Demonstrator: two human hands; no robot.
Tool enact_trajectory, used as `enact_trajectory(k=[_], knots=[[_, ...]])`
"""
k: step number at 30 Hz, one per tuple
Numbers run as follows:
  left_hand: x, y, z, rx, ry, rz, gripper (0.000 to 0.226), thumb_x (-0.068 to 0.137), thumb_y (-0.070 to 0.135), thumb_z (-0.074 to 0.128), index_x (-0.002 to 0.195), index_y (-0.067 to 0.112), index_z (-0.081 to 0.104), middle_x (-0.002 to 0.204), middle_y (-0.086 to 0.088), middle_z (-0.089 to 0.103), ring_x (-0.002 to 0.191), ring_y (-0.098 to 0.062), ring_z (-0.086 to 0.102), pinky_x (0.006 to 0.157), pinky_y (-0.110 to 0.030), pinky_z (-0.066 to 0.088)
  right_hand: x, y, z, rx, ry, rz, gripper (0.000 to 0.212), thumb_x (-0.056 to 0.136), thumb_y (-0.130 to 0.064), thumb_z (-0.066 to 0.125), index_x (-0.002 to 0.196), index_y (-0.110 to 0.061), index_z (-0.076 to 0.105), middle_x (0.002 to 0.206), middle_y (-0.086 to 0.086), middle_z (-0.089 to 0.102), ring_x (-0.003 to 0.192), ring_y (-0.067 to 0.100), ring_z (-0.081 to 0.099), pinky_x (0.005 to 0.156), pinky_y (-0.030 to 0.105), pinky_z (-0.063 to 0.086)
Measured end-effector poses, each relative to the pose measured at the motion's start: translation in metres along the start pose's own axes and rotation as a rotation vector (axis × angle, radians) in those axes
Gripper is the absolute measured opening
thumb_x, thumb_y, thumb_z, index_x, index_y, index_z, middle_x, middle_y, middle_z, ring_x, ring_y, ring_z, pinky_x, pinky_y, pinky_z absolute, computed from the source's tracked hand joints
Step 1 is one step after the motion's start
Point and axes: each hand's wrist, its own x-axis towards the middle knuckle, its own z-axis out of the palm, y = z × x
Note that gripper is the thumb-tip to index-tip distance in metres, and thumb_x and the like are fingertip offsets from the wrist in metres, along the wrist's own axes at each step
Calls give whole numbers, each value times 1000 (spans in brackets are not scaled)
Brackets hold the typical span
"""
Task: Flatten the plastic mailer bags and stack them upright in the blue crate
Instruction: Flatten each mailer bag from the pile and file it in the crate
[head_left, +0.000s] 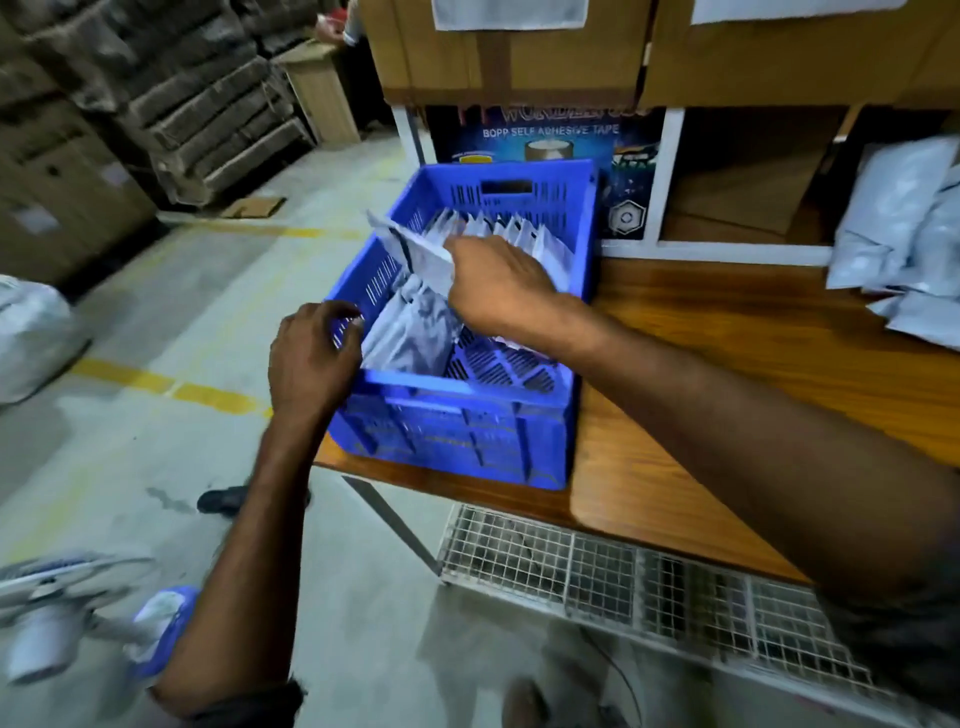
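Observation:
The blue crate (452, 431) stands at the left end of the wooden table. Several grey-white mailer bags (519, 231) stand upright in a row against its far wall. Others (410, 332) lean in the near left part. My right hand (498, 286) reaches into the crate and grips a flat mailer bag (410, 249) that sticks up over the left wall. My left hand (311, 358) curls over the crate's near left corner rim. Part of the slotted crate floor shows at the near right.
A pile of loose mailer bags (904, 244) lies at the table's right end. A tape carton (545, 145) and white shelf frame stand behind the crate. A wire mesh rack (623, 577) sits below the table edge. Cardboard stacks (208, 104) line the floor at left.

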Motion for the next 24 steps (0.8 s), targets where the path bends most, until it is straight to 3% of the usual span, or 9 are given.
enact_trajectory(k=[3,5,7,11,13,15,18,21,24], knots=[[30,-8,-1,62,-91,31,30,92,39,55,108,23,75,109,-11,74,102,-39,65,81,-47,53,41,-11,24,-39,-203,182,23,93,-8,56,115,-8,59,111,13,58,103,32,61,74,33,42],[44,-7,3,93,-113,55,21,94,35,60,103,23,75,102,-10,75,98,-39,65,78,-45,52,57,-13,45,-74,-337,228,3,94,-4,54,91,-5,53,96,12,49,80,28,55,65,31,42],[50,-4,9,155,-124,97,17,95,33,62,101,23,75,98,-9,74,98,-39,63,80,-44,45,64,-4,67,-33,-437,298,15,99,-3,50,84,-4,53,90,12,50,73,24,53,62,30,42],[50,-12,20,215,-138,136,18,95,38,58,98,26,71,101,-2,73,105,-35,59,90,-45,38,65,6,117,380,-564,374,47,106,-27,47,140,5,49,141,22,54,129,33,54,104,36,46],[51,-14,20,184,-132,120,21,97,40,56,102,27,72,102,0,73,106,-33,58,90,-44,36,67,-3,126,871,-517,561,52,108,-46,36,132,-2,52,129,18,62,110,18,67,88,31,57],[50,-13,19,165,-121,114,22,98,41,56,104,28,72,102,1,72,106,-32,58,91,-44,36,75,-2,123,1035,-413,658,34,110,-32,32,111,-11,59,100,9,67,74,12,64,60,23,49],[48,-12,20,146,-117,122,20,100,40,56,104,29,72,99,2,72,104,-31,57,90,-44,36,77,17,114,600,-407,445,38,100,-8,45,138,-6,50,107,13,63,68,15,49,54,24,41],[48,-10,19,156,-115,115,19,99,40,57,102,29,72,98,2,72,104,-31,58,89,-44,36,70,25,128,301,-715,261,96,92,8,55,161,-12,-9,137,25,55,76,22,59,50,26,47],[49,-8,19,168,-112,113,18,98,39,58,102,28,72,98,1,71,104,-32,58,89,-44,36,65,19,149,65,-736,82,108,96,-5,59,154,-25,-30,156,31,32,121,39,58,92,41,50]])
